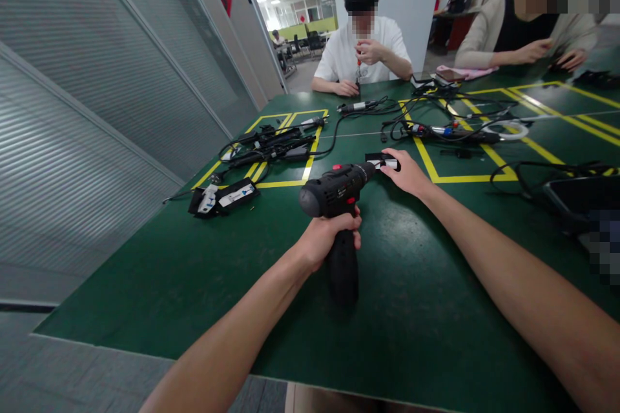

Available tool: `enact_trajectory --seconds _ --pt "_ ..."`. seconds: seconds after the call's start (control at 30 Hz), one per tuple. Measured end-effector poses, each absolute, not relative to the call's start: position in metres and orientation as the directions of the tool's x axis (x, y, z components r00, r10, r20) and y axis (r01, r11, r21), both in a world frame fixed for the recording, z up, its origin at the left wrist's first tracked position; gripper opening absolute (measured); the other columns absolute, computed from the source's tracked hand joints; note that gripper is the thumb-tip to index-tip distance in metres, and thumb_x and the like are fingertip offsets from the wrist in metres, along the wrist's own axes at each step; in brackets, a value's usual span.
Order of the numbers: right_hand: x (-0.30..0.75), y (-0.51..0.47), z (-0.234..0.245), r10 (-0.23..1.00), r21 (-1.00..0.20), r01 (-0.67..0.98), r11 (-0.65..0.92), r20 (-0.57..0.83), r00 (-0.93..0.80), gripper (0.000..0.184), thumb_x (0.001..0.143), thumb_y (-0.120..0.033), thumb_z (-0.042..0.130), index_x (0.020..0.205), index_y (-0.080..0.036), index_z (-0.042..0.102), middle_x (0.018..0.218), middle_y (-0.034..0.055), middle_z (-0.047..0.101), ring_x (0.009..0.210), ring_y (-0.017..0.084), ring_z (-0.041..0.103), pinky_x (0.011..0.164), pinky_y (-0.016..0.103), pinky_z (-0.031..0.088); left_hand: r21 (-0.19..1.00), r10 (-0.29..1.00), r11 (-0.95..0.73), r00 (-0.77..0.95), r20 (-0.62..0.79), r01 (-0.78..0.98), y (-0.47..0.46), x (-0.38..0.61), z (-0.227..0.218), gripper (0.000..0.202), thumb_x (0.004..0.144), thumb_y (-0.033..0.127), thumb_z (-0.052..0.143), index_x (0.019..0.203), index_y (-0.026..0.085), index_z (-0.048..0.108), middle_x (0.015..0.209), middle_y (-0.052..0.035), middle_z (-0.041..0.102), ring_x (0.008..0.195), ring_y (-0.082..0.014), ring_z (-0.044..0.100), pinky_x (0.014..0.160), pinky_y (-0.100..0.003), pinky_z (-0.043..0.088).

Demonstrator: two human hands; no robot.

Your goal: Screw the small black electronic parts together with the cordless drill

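My left hand [325, 237] is wrapped round the grip of a black cordless drill [332, 192] with red buttons. The drill points forward and to the right. Its chuck end reaches a small black piece with a white label [372, 158] on the table. My right hand [404, 171] grips that piece from the right with thumb and fingers, close to the drill's tip. The drill hides part of the piece, so I cannot tell whether the bit touches it.
The green table [271, 251] has yellow tape lines. Black cables and devices [278, 145] lie at the left, beside black labelled pieces [227, 197]. More cables and tools [450, 132] spread at the right. A person in a white shirt [334, 55] and another person [513, 45] sit opposite.
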State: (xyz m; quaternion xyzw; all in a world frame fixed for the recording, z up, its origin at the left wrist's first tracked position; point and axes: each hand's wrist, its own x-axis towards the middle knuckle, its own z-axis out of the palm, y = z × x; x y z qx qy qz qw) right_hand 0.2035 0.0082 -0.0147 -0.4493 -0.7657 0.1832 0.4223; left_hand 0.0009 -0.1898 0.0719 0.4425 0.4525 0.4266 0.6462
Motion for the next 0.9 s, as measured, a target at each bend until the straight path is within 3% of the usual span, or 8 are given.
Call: enact_trajectory --seconds 0.9 --pt "0.2043 0.0063 -0.0149 0.836 -0.64 0.55 0.537 0.491 -0.246 0.046 0.081 -0.031 0.061 0.127 -0.025 0.056 0.119 0.0089 0.055 0.11 0.026 0.057 0.099 0.043 0.043 0.952 0.945 0.265 0.236 -0.225 -0.153 -0.1906 0.0013 0.0741 0.023 0.071 0.021 0.059 0.092 0.014 0.055 0.079 -0.0007 0.053 0.054 -0.0098 0.055 0.056 -0.025 0.044"
